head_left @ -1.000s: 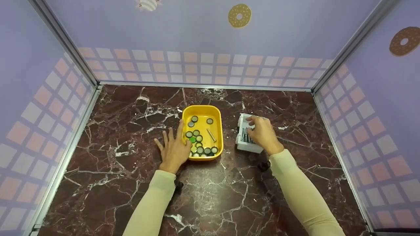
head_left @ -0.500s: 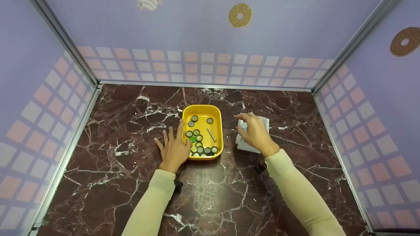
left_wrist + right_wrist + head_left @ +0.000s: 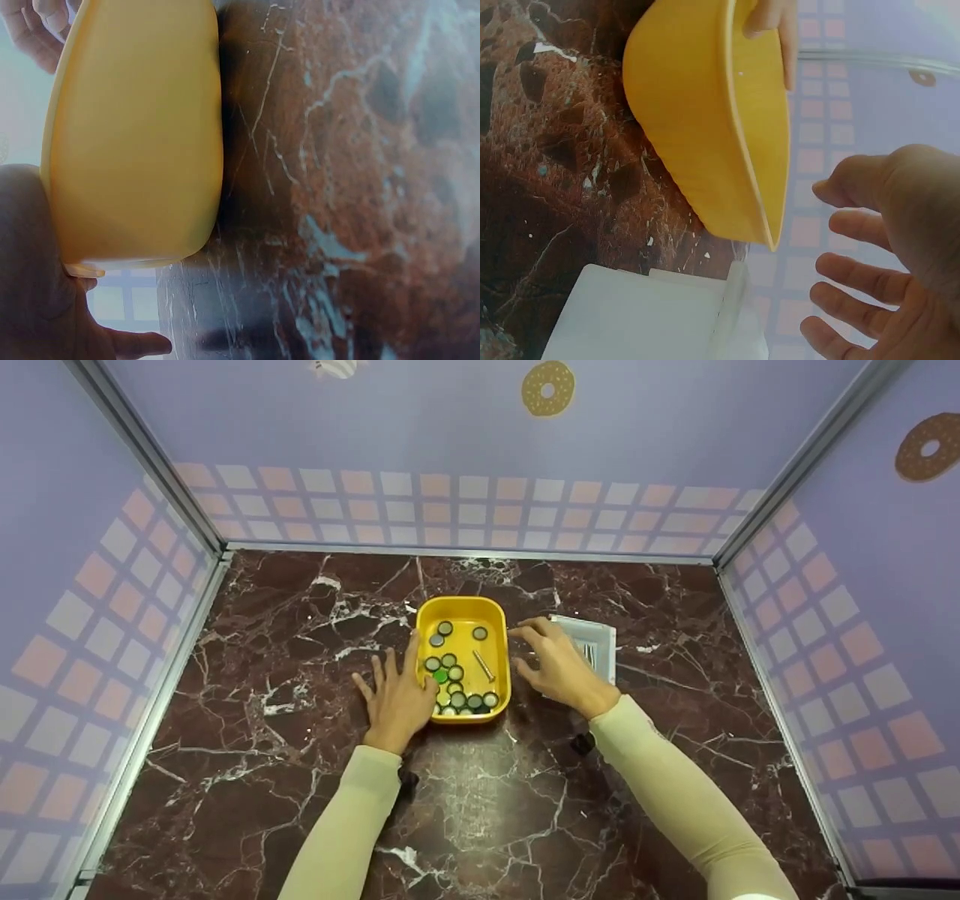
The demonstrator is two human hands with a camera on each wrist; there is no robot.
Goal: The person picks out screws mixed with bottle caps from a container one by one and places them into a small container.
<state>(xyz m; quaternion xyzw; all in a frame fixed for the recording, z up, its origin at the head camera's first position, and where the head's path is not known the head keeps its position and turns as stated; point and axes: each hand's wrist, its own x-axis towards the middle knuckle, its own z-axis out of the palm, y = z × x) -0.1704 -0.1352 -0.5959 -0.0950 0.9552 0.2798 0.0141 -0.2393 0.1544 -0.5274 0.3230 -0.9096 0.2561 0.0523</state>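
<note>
A yellow tub (image 3: 463,598) stands in the middle of the table. My left hand (image 3: 395,701) holds its left rim, thumb over the wall on the inside, the other fingers spread outside. Inside are several small round discs (image 3: 457,700) like bottle caps, one bright green, and a thin silver screw-like rod (image 3: 484,666). To the right of the tub, my right hand (image 3: 559,667) hovers with spread, slightly bent fingers and nothing visible in them. Behind that hand is a white box (image 3: 583,624), partly covered, with thin metal pieces (image 3: 589,652) in it.
A dark red marbled table (image 3: 277,780) carries everything. Purple patterned panels stand at the back (image 3: 465,435), left and right, with metal strips (image 3: 300,547) along their lower edges.
My right hand has come up from inside the white box and moved left towards the tub's right rim. My left hand keeps its hold on the tub.
</note>
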